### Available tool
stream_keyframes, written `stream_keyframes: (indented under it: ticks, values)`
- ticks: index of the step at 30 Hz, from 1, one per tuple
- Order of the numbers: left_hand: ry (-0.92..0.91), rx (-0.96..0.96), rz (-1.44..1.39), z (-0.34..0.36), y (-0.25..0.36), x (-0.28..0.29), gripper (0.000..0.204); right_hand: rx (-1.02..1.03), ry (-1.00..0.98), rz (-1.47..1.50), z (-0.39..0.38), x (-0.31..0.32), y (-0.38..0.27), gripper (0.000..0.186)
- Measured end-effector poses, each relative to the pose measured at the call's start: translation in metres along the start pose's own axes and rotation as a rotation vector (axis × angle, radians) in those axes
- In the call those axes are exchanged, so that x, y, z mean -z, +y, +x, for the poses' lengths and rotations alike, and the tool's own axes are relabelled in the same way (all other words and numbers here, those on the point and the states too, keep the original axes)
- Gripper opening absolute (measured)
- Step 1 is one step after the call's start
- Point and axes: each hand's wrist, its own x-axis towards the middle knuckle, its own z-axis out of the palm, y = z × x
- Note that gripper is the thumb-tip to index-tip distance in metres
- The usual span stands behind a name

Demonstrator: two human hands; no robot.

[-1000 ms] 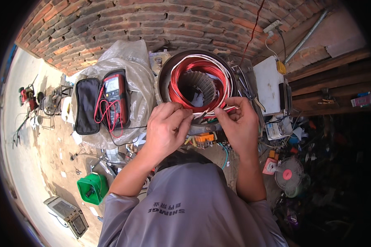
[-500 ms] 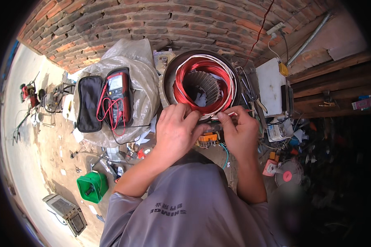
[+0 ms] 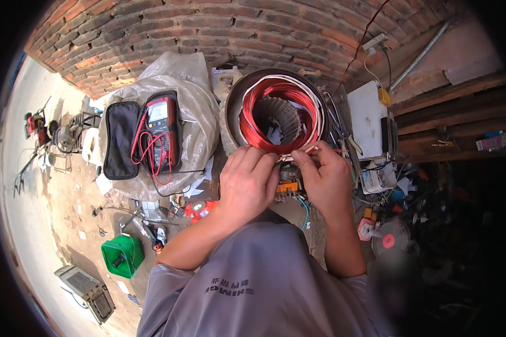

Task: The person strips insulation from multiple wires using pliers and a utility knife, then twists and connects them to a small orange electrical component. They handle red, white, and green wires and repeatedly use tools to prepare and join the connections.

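Note:
In front of me stands a motor stator with a dark round housing [image 3: 234, 106] and a ring of red copper winding [image 3: 258, 132]. White lacing cord [image 3: 319, 106] runs around the top of the winding. At the near rim, my left hand [image 3: 247, 178] has its fingers bent and closed on the cord, their tips partly hidden. My right hand [image 3: 325, 174] pinches the white cord and thin red lead ends between thumb and forefinger. Both hands are close together at the winding's near edge. Slots line the inside of the stator core [image 3: 284, 121].
Left of the stator, a red multimeter [image 3: 158, 121] with coiled leads and a black case [image 3: 122, 140] lie on plastic sheeting [image 3: 199, 121]. Pliers [image 3: 354, 143] and a white box [image 3: 366, 121] are at right. A green bucket [image 3: 122, 255] stands on the cluttered floor. Behind rises a brick wall [image 3: 208, 33].
My left hand has shifted right, nearer the right hand, and its fingers have drawn closer together. My right hand stays pinched at the cord. The whole view has moved slightly.

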Motion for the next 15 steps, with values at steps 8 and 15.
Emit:
stream_keyframes:
  ticks: [8, 15]
  values:
    - [-0.080, -0.031, -0.062, 0.012, -0.010, 0.004, 0.019, 0.092, 0.002, 0.287, 0.006, -0.014, 0.009, 0.010]
    - [-0.140, 0.003, -0.021, 0.020, -0.012, 0.008, 0.018, 0.330, -0.029, 0.076, 0.018, -0.015, 0.008, 0.015]
